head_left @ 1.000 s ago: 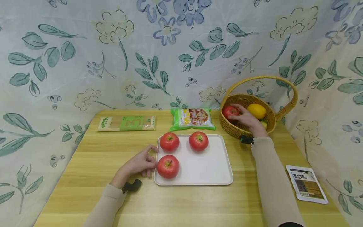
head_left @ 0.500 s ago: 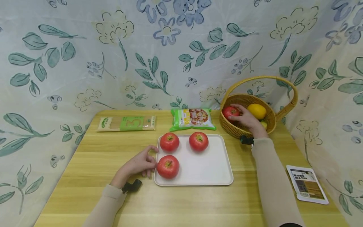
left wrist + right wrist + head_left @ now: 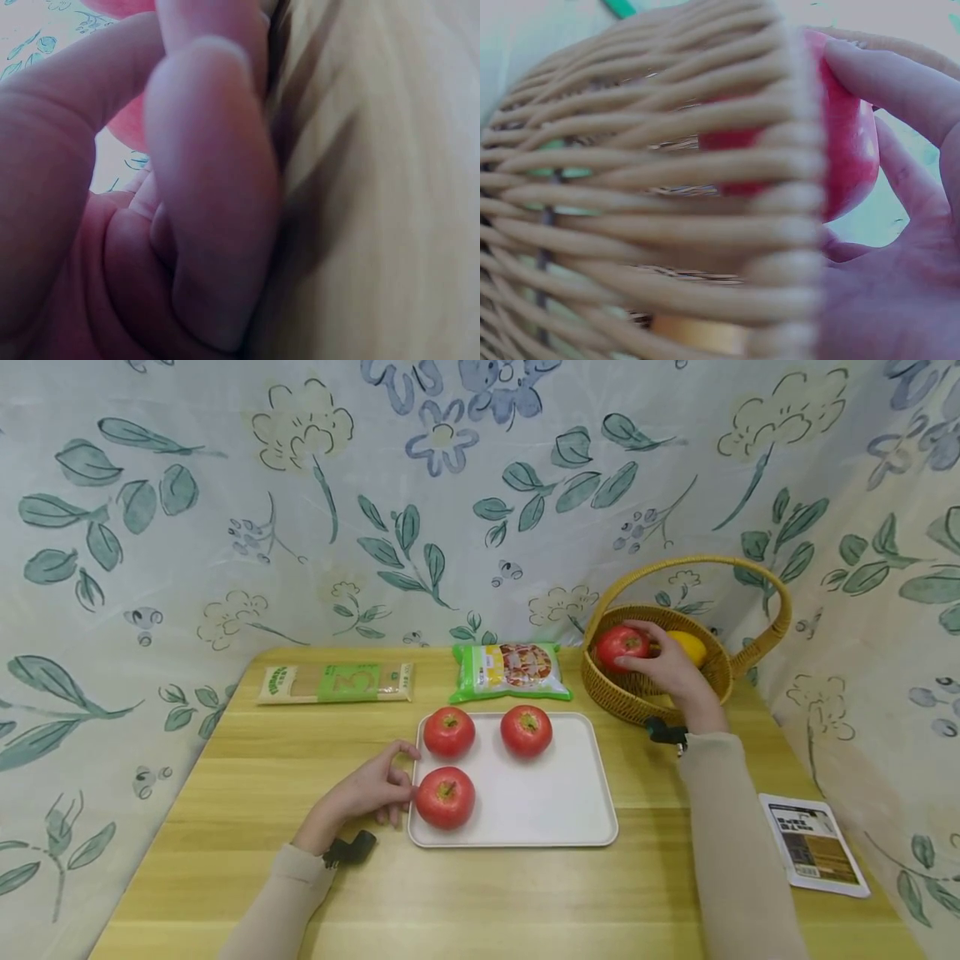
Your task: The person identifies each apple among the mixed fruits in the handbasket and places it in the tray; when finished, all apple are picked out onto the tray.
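Note:
My right hand [image 3: 667, 668] grips a red apple [image 3: 624, 647] between thumb and fingers, at the mouth of a wicker basket [image 3: 615, 702]. In the right wrist view, the apple [image 3: 847, 142] shows partly behind the basket's woven wall [image 3: 667, 165]. A yellow fruit [image 3: 688, 647] lies in the basket, partly hidden by the hand. My left hand [image 3: 367, 789] rests on the table at the left edge of a white tray [image 3: 540, 802], fingers loosely bent and fingertips touching the rim. Three red apples [image 3: 446, 797] sit on the tray, one beside the left thumb.
Behind the tray lie a green food packet [image 3: 513, 672] and a flat packet of noodles [image 3: 335, 682]. A white-edged package [image 3: 813, 846] lies at the table's right side. Floral cloth [image 3: 420, 552] hangs behind the table, and the basket handle [image 3: 697, 560] arches high.
My right hand has lifted the apple slightly and moved it a little to the right within the basket's mouth. The left hand and the tray's apples stay in place.

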`<state>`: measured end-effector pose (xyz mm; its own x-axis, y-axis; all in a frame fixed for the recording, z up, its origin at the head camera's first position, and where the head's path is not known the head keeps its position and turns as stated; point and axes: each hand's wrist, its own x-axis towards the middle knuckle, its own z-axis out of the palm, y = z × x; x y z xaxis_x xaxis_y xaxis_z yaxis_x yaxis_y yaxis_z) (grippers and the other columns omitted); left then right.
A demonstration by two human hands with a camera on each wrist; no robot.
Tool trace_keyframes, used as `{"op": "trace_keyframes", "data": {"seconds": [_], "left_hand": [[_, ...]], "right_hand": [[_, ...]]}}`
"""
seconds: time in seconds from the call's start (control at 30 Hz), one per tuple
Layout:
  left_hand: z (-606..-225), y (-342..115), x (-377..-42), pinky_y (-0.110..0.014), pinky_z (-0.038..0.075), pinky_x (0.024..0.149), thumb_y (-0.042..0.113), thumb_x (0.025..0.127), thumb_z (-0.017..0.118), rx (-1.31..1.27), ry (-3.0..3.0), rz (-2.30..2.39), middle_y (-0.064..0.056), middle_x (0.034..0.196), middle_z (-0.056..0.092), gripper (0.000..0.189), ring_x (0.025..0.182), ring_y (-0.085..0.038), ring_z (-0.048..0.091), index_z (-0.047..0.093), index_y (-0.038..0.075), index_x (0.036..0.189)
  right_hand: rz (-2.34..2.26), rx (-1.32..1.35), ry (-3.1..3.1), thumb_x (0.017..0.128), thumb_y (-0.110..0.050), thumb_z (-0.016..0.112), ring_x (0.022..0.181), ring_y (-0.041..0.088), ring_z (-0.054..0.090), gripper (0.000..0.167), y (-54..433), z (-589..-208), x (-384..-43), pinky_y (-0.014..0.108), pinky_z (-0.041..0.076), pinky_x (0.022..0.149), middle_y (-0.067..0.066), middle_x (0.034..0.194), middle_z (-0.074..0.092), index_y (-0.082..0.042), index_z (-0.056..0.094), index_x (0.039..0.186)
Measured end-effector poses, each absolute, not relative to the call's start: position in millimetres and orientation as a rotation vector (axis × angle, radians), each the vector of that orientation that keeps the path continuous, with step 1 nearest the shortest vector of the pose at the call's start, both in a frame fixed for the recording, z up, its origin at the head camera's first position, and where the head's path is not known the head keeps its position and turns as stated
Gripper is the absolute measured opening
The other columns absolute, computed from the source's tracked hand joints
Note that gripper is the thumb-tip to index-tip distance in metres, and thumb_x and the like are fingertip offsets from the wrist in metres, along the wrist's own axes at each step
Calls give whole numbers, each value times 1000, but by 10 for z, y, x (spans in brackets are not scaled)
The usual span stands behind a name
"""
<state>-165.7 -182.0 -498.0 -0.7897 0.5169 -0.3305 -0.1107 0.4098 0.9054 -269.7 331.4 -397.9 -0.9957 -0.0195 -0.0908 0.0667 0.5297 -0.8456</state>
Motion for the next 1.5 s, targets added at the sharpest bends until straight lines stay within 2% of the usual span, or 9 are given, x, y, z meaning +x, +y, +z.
{"op": "trace_keyframes", "data": {"seconds": [0.33, 0.53, 0.63, 0.73, 0.83, 1.07, 1.2, 1.33, 1.5], "left_hand": [[-4961, -1824, -1675, -26, 50, 46, 12, 98, 71, 334, 2089, 1395, -4, 74, 68, 56, 52, -17, 65, 38, 13, 143], [-4956, -1820, -1675, -25, 50, 46, 12, 97, 71, 332, 2095, 1393, -4, 74, 68, 56, 51, -16, 65, 38, 13, 143], [-4962, -1824, -1680, -25, 50, 46, 12, 98, 71, 337, 2090, 1390, -4, 74, 68, 56, 52, -16, 65, 38, 12, 143], [-4965, -1826, -1682, -25, 50, 46, 12, 98, 71, 342, 2086, 1391, -4, 74, 67, 56, 52, -15, 65, 37, 12, 143], [-4969, -1822, -1682, -25, 50, 46, 12, 98, 71, 347, 2085, 1396, -4, 74, 67, 56, 51, -15, 65, 37, 12, 143], [-4975, -1812, -1667, -25, 51, 46, 11, 98, 71, 334, 2083, 1402, -4, 74, 68, 55, 52, -16, 65, 38, 14, 142], [-4982, -1819, -1664, -26, 51, 46, 11, 98, 70, 341, 2085, 1400, -4, 74, 67, 55, 51, -16, 65, 38, 13, 142], [-4984, -1819, -1667, -26, 50, 45, 11, 97, 70, 336, 2088, 1399, -4, 74, 68, 55, 51, -16, 65, 38, 13, 142], [-4991, -1814, -1670, -25, 50, 45, 11, 97, 70, 338, 2083, 1404, -4, 74, 68, 55, 51, -16, 65, 39, 13, 142]], "right_hand": [[-1471, -61, 2714, 100, -31, 75, 144, 42, 42, 76, 3218, -3718, -2455, 53, 47, 111, 18, 169, 32, -30, 34, 165], [-1474, -118, 2692, 99, -32, 76, 147, 37, 45, 74, 3051, -3596, -2257, 52, 48, 116, 12, 168, 38, -31, 37, 162], [-1511, -178, 2669, 98, -29, 78, 148, 35, 45, 73, 2940, -3567, -2153, 36, 53, 112, 10, 167, 40, -29, 40, 161], [-1556, -248, 2637, 98, -25, 78, 147, 34, 46, 69, 2845, -3570, -2059, 17, 54, 99, 9, 165, 42, -26, 44, 158], [-1595, -311, 2579, 98, -22, 78, 149, 36, 44, 68, 2772, -3594, -1973, 11, 53, 94, 11, 165, 41, -23, 45, 158], [-1580, -424, 2461, 97, -19, 79, 146, 41, 46, 68, 2627, -3707, -1796, 18, 56, 96, 16, 161, 46, -18, 45, 157], [-1564, -494, 2365, 96, -15, 79, 142, 42, 49, 67, 2529, -3795, -1689, 26, 58, 99, 17, 158, 49, -15, 47, 155], [-1518, -544, 2307, 94, -15, 81, 139, 43, 51, 67, 2417, -3904, -1602, 35, 60, 100, 18, 156, 49, -16, 50, 154], [-1410, -552, 2224, 94, -20, 82, 139, 40, 50, 68, 2300, -4052, -1500, 43, 58, 105, 17, 160, 45, -22, 51, 154]]}}
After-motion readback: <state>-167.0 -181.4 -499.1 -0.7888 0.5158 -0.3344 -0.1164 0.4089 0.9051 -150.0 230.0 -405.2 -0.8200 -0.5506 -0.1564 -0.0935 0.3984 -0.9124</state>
